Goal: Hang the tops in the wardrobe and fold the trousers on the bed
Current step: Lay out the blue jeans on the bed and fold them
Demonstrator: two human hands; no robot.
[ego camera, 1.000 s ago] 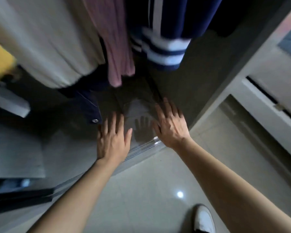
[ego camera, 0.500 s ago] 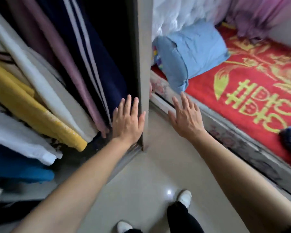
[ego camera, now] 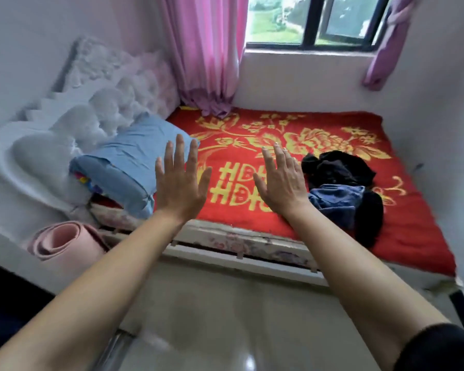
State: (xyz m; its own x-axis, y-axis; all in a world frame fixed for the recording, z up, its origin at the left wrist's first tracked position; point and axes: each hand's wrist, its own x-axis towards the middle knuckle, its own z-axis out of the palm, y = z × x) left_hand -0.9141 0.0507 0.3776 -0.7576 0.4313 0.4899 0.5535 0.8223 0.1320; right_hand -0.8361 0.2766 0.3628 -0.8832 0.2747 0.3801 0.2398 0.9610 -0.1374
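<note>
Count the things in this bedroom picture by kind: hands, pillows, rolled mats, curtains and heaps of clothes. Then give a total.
Hands: 2, the left hand and the right hand
Pillows: 1, the blue pillow
Rolled mats: 1, the pink rolled mat
Curtains: 2, the pink curtain and the purple curtain
Heaps of clothes: 1, the dark heap of clothes
Total: 7

I counted two hands, the left hand (ego camera: 178,183) and the right hand (ego camera: 281,183). There was one bed (ego camera: 252,245), with one red blanket (ego camera: 292,121), one blue pillow (ego camera: 129,162) and one white headboard (ego camera: 105,103). In the one heap of clothes (ego camera: 340,188) I made out three pieces: an upper black piece (ego camera: 335,167), a blue piece (ego camera: 335,204) and a lower black piece (ego camera: 370,220). I saw one rolled mat (ego camera: 62,239), one window (ego camera: 306,20) and two curtains, a pink curtain (ego camera: 206,49) and a purple curtain (ego camera: 389,41).
</note>
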